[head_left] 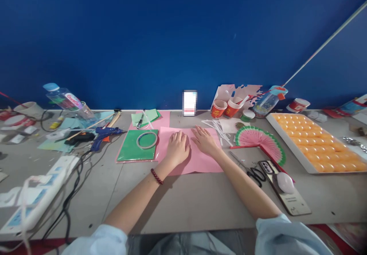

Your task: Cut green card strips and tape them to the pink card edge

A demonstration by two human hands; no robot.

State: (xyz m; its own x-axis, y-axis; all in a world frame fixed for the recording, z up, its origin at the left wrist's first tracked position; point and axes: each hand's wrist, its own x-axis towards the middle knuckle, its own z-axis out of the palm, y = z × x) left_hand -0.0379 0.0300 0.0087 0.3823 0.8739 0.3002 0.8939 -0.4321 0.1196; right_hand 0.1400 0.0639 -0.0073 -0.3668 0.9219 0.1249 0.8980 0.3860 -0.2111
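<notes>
A pink sheet of paper (197, 159) lies flat on the grey table (183, 201) in front of me. My left hand (177, 148) rests on it palm down, fingers curled loosely together, a red bead bracelet on the wrist. My right hand (205, 139) lies flat on the same sheet just to the right, fingers stretched out. Neither hand holds anything. A green sheet (134, 151) with a roll of tape (147, 140) on it sits directly left of the pink paper.
Left: a blue glue gun (104, 135), water bottle (67, 100), power strip (37, 197) and cables. Right: a watermelon paper fan (262, 140), scissors (252, 171), a phone (269, 168), red paper cups (226, 108), a tray of orange balls (315, 142). Blue wall behind.
</notes>
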